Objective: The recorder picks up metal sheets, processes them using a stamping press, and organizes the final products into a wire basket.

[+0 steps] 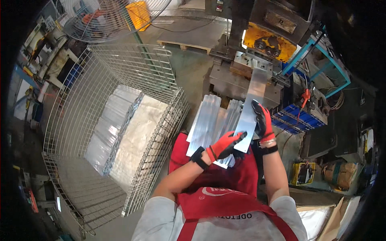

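A long flat metal strip [254, 94] slants away from me, its far end at the die [251, 61] of a press. My left hand [228, 143], in a red glove with black fingertips, is closed on the strip's near end, its thumb lying across the top face. Along the right edge, my right hand [263, 122], gloved the same way, grips the strip with its fingers partly hidden beneath. Left of the strip, a pile of similar metal strips [204, 124] rests by my red apron [219, 178]. Both hands partly cover the pile's near right side.
At the left stands a wire mesh cage [155, 140] holding stacked metal strips [114, 120] and a pale sheet [138, 138]. A round wire fan guard [114, 24] is behind it. Right of the press are a blue crate [295, 118], a teal frame [331, 60] and a yellow basket [303, 172].
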The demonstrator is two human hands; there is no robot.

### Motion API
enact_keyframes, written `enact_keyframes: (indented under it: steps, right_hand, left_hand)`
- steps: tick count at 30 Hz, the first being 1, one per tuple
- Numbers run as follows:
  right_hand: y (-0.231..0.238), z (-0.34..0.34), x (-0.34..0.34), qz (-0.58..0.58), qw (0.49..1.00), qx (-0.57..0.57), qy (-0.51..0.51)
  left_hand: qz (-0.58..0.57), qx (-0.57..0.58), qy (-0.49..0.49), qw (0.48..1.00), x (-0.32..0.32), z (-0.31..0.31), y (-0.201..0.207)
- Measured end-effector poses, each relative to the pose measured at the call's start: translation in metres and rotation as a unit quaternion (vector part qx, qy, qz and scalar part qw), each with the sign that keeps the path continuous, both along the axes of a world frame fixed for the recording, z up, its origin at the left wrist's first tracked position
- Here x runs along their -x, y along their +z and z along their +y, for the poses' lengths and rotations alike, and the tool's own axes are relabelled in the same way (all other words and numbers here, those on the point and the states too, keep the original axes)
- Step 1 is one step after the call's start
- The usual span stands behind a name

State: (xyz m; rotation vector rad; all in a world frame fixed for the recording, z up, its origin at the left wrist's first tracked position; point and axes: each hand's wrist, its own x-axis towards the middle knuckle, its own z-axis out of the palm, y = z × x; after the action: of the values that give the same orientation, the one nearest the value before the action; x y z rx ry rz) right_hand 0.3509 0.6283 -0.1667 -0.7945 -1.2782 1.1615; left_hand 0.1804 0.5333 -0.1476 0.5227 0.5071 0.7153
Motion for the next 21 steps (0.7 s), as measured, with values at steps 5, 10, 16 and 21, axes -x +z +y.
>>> enact_keyframes:
  steps: [5,10,16,21]
  right_hand:
    - [-0.009,-0.050,-0.009,0.099,0.980,0.173,-0.019]
    - [-0.032,-0.077,0.005,-0.071,0.991,0.105,0.035]
    - [-0.014,-0.081,0.031,0.097,0.960,0.241,0.100]
    - [-0.036,-0.077,-0.013,0.061,0.968,0.243,0.029]
  left_hand:
    - [0.224,-0.136,0.046,0.964,0.016,-0.054,-0.027]
    - [0.352,-0.200,0.131,0.905,0.038,-0.066,-0.023]
    - [0.495,-0.157,0.147,0.842,0.071,-0.063,-0.023]
    - [0.572,-0.197,0.158,0.781,0.097,-0.042,-0.060]
